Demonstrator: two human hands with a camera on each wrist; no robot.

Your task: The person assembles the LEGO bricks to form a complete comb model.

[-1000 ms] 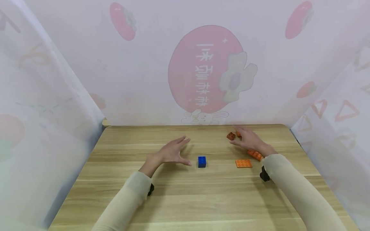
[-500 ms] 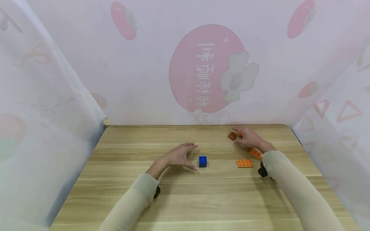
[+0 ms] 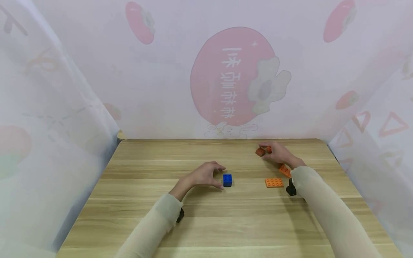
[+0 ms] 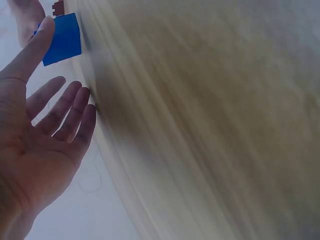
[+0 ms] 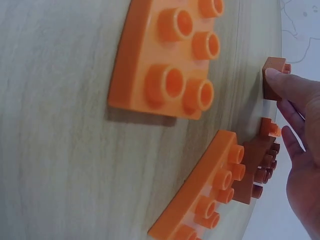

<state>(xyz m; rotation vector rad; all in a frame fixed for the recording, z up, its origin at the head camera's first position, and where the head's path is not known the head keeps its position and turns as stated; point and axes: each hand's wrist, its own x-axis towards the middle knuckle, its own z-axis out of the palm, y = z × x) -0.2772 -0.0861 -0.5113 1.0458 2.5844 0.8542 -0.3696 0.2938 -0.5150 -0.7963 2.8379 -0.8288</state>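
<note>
My left hand [image 3: 204, 175] is beside the blue brick [image 3: 227, 180], its thumb and fingers spread on the brick's left. In the left wrist view, the thumb tip overlaps the blue brick [image 4: 65, 40] and the other fingers are slightly bent. At the back right, my right hand [image 3: 280, 153] pinches a brown brick [image 3: 260, 152] between thumb and fingers. The right wrist view has the thumb pressed on this brown brick [image 5: 272, 90]. Below that hand lie a small orange piece [image 5: 269, 127] and a darker brown studded brick [image 5: 246, 172].
A flat orange brick [image 3: 274, 182] lies right of the blue one. Another orange brick [image 3: 285, 170] sits slanted under the right wrist. The wooden table [image 3: 206, 229] ends at a printed white curtain [image 3: 155, 89] behind and at both sides.
My left hand has moved right, up to the blue brick, and its finger gap has narrowed. The right thumb and fingers have closed in on the brown brick.
</note>
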